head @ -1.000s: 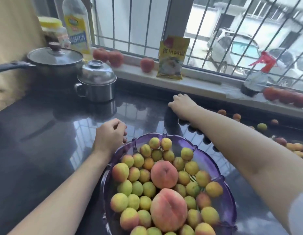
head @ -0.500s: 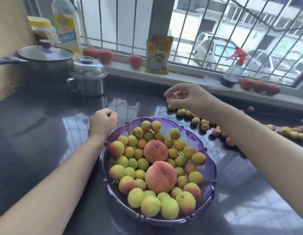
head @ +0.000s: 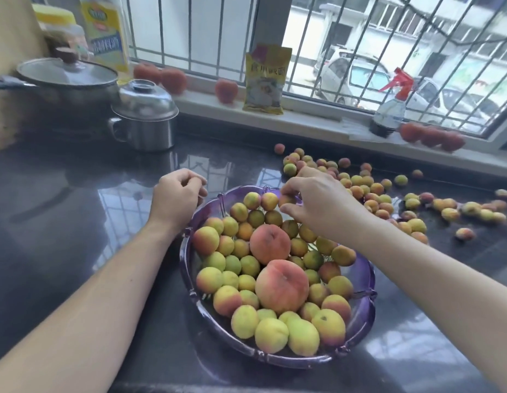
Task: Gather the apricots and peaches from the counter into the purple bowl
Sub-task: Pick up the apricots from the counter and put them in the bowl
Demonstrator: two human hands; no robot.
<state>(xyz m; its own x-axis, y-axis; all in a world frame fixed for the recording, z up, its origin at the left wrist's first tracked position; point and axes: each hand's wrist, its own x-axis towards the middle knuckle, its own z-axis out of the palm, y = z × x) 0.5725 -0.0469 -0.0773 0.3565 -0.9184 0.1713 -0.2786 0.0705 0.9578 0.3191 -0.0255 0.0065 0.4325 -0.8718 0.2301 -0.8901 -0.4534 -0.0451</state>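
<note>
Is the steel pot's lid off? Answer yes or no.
No, the domed lid sits closed on the steel pot beside the pan.

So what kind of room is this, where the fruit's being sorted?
Most likely a home kitchen: a dark polished counter under a barred window, a lidded pan and steel pot at the back, and a bottle of cooking oil beside them.

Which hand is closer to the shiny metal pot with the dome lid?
Left. The left hand rests by the purple bowl's far-left rim, just in front of the lidded steel pot. The right hand is over the bowl's far-right rim, farther away.
</note>
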